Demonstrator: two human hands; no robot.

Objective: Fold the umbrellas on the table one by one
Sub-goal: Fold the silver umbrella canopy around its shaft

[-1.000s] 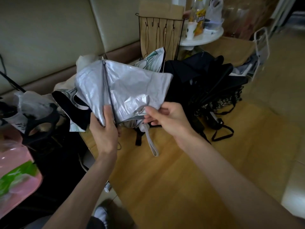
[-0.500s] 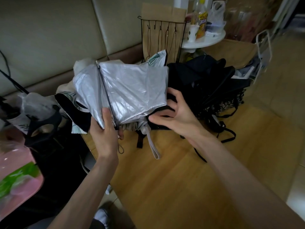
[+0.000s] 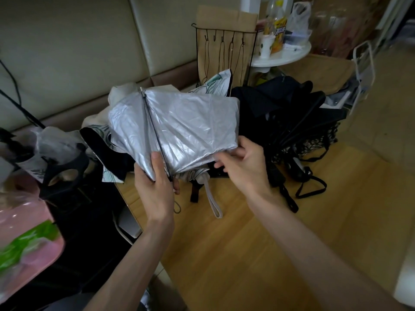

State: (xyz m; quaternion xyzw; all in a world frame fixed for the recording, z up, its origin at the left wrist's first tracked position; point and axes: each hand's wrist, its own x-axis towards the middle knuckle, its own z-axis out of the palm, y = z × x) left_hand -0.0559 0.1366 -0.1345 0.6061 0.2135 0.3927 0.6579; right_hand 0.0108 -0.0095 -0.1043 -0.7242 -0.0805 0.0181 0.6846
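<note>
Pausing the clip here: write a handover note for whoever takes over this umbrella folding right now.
Left hand grips the silver umbrella by a rib near its lower end.
Right hand pinches the canopy's lower right edge.
Its strap hangs unfastened above the table.
Black umbrellas lie heaped behind, unfolded.
Done: none visibly folded.
Left: pleat, wrap and strap the silver one, then the rest.
</note>
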